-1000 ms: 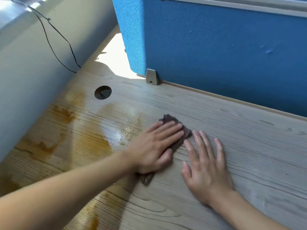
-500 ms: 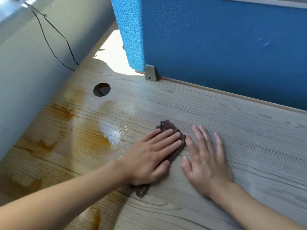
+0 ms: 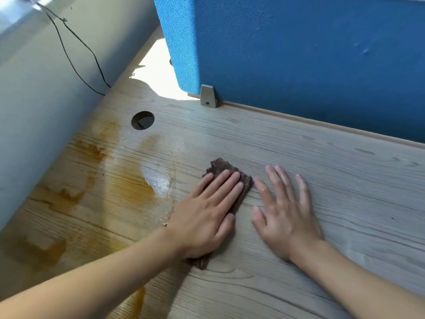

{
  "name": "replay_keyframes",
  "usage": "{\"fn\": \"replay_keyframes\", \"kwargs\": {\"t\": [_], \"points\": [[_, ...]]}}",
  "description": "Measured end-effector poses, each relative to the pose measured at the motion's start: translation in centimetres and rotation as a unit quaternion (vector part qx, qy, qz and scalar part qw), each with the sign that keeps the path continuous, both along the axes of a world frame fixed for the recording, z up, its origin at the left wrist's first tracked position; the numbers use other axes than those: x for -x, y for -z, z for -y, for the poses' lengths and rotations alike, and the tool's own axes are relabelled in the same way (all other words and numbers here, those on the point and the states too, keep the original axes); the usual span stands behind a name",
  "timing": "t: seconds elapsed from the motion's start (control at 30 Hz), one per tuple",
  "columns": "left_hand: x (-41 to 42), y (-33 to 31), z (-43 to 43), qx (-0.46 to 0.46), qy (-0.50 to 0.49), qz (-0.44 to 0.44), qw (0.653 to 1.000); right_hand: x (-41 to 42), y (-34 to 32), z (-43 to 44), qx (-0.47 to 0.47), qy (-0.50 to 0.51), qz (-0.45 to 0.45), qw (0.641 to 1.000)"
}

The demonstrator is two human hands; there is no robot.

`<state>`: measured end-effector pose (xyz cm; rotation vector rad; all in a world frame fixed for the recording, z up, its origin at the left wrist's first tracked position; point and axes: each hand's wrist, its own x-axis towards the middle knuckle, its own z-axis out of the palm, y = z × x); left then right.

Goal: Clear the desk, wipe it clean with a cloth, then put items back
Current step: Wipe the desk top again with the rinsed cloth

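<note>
A dark brown cloth [image 3: 222, 166] lies flat on the pale wood-grain desk [image 3: 322, 171]. My left hand [image 3: 207, 215] presses down on it with fingers spread, covering most of it; cloth edges show past the fingertips and at the wrist. My right hand [image 3: 285, 210] rests flat on the bare desk just right of the cloth, fingers apart, holding nothing. A wet amber-brown spill [image 3: 128, 189] spreads over the desk to the left of the cloth.
A blue fabric partition [image 3: 299, 54] stands along the back edge, fixed by a grey bracket [image 3: 208, 96]. A round cable hole [image 3: 142, 120] sits at back left. A grey wall [image 3: 34, 100] with a black cable [image 3: 76, 49] borders the left side.
My left hand has slid the cloth a little toward me and leftward, closer to the spill. My right hand has stayed flat beside it.
</note>
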<state>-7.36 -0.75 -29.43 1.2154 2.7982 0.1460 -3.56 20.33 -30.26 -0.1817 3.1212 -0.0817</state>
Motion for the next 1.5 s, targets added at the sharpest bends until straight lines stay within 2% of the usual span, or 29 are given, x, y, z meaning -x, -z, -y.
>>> {"fn": "replay_keyframes", "kwargs": {"t": [0.07, 0.13, 0.2, 0.3, 0.37, 0.43, 0.63, 0.73, 0.8, 0.9, 0.97, 1.07, 1.23, 1.33, 1.4, 1.5], "points": [[-1.5, -0.2, 0.9, -0.003, 0.083, 0.016, 0.996, 0.0, 0.0, -0.1, 0.002, -0.002, -0.004, 1.000], [0.6, 0.0, 1.3, -0.018, 0.100, 0.032, 0.994, 0.1, 0.0, 0.0, 0.003, 0.001, -0.003, 1.000], [4.3, 0.5, 0.9, -0.035, -0.001, 0.012, 0.999, 0.1, 0.1, 0.0, 0.007, 0.002, -0.003, 1.000], [9.3, 0.6, 0.2, -0.011, -0.203, -0.008, 0.979, 0.1, 0.1, 0.0, 0.007, 0.001, 0.000, 1.000], [9.7, 1.0, -0.4, 0.003, -0.231, -0.014, 0.973, 0.1, 0.0, -0.1, 0.008, 0.003, 0.002, 1.000], [7.5, 0.8, -0.7, 0.004, -0.195, -0.016, 0.981, 0.1, 0.1, -0.1, 0.009, 0.004, 0.001, 1.000], [-4.9, -0.2, 0.1, -0.003, 0.034, 0.021, 0.999, 0.1, 0.3, -0.2, 0.011, -0.006, -0.005, 1.000], [-2.4, 0.0, 0.7, -0.016, 0.071, 0.036, 0.997, 0.0, 0.0, -0.2, 0.024, -0.005, -0.007, 1.000], [1.7, 0.2, 0.5, -0.015, -0.022, 0.023, 0.999, -0.7, -0.4, 0.0, 0.055, 0.001, -0.030, 0.998], [6.9, 0.4, -0.1, 0.002, -0.207, 0.013, 0.978, -3.8, -0.4, 0.7, 0.069, -0.021, -0.037, 0.997], [7.9, 0.6, -0.5, -0.001, -0.238, 0.010, 0.971, -5.5, 0.1, 0.7, 0.042, -0.049, -0.021, 0.998], [4.8, 0.6, -0.5, -0.004, -0.194, -0.006, 0.981, -5.7, 0.4, 0.4, 0.020, -0.050, -0.009, 0.999], [-5.3, -0.1, 1.3, 0.002, 0.024, 0.010, 1.000, -5.6, 0.3, 0.6, 0.012, -0.052, -0.010, 0.999], [-3.6, 0.0, 2.2, -0.011, 0.100, 0.027, 0.995, -5.6, 0.2, 0.7, 0.005, -0.049, -0.008, 0.999], [-0.2, 0.5, 1.6, -0.030, 0.024, 0.025, 0.999, -5.4, 0.2, 0.8, 0.006, -0.051, -0.006, 0.999], [4.6, 0.6, 0.9, -0.022, -0.195, 0.006, 0.981, -5.5, 0.2, 0.7, 0.002, -0.047, 0.002, 0.999]]}}
